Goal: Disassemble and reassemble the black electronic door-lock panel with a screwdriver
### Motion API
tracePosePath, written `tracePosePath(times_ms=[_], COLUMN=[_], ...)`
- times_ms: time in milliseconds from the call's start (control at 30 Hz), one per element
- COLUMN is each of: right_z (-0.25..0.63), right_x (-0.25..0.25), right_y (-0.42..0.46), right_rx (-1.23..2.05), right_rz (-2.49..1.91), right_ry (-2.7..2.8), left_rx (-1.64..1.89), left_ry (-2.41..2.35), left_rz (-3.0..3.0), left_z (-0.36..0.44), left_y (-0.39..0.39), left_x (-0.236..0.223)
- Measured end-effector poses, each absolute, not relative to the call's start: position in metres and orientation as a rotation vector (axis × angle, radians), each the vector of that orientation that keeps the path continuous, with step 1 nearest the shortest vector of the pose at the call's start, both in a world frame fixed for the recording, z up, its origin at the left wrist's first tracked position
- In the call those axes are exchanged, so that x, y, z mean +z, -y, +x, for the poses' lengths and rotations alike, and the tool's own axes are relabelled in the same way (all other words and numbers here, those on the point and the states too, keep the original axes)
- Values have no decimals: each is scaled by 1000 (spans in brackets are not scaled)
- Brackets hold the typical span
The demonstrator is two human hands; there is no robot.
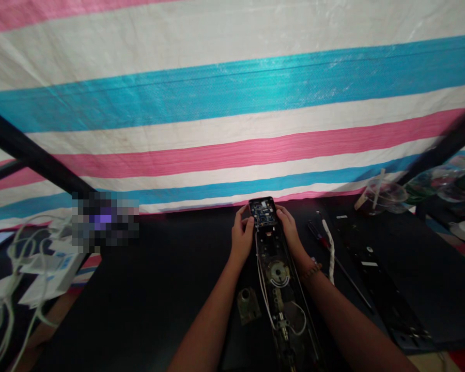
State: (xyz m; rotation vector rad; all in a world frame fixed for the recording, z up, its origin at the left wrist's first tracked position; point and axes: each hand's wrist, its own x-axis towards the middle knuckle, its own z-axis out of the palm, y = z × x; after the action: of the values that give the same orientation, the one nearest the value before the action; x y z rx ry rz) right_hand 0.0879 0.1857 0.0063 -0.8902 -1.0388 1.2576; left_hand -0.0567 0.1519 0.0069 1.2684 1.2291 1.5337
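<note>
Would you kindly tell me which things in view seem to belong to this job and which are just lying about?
Seemingly part of the job:
long opened device, held by left hand and right hand
its circuit board
screwdriver
loose block-shaped part
dark panel

Seemingly just lying about:
clear cup with straw
white cables

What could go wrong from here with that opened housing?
The circuit board lies uncovered between the left hand and right hand, so a slipping finger might press its parts. The white wires along the left side of the housing could snag and pull. The metal piece beside the left forearm might get knocked if that arm shifts.
</note>
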Motion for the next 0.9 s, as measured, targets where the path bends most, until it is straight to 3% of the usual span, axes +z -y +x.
tracePosePath(times_ms=[900], right_z=[86], right_x=[-2], right_y=[-192], right_rx=[1168], right_rz=[-1071], right_ry=[999], left_rx=[1525], left_ry=[-1487], left_rz=[1258], left_z=[-59], left_y=[-159], left_x=[-2])
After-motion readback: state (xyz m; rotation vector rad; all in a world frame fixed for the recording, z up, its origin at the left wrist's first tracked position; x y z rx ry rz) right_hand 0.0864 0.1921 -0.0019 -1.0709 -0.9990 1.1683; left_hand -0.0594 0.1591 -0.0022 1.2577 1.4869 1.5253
